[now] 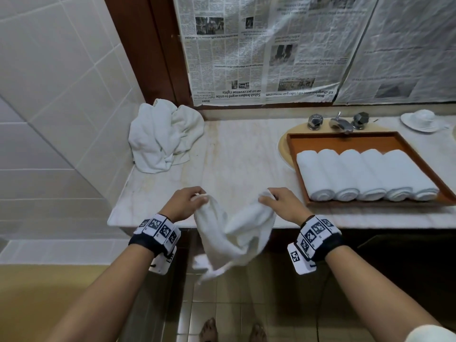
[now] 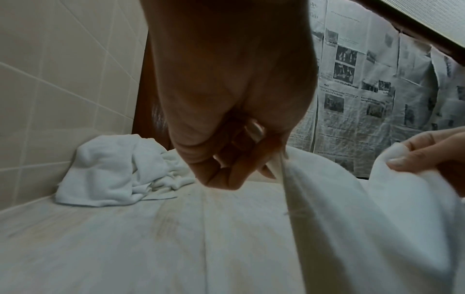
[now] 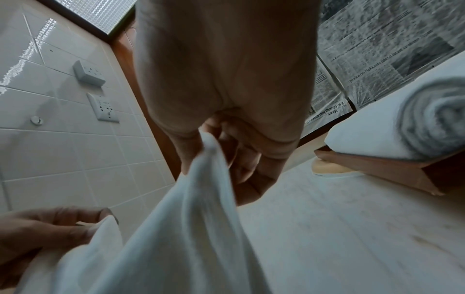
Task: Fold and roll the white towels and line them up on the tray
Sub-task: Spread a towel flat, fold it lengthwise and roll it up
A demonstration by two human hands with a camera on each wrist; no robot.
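Observation:
A white towel hangs between my two hands just in front of the counter's near edge, sagging below it. My left hand pinches one top corner of the towel, and my right hand pinches the other corner. The wooden tray sits at the right over the sink, with several rolled white towels lined up side by side in its front half. A heap of loose white towels lies at the back left of the counter, seen also in the left wrist view.
The marble counter lies bare between heap and tray. A tap stands behind the tray, a white dish at the far right. Newspaper covers the back wall. Wall sockets sit on the tiled left wall.

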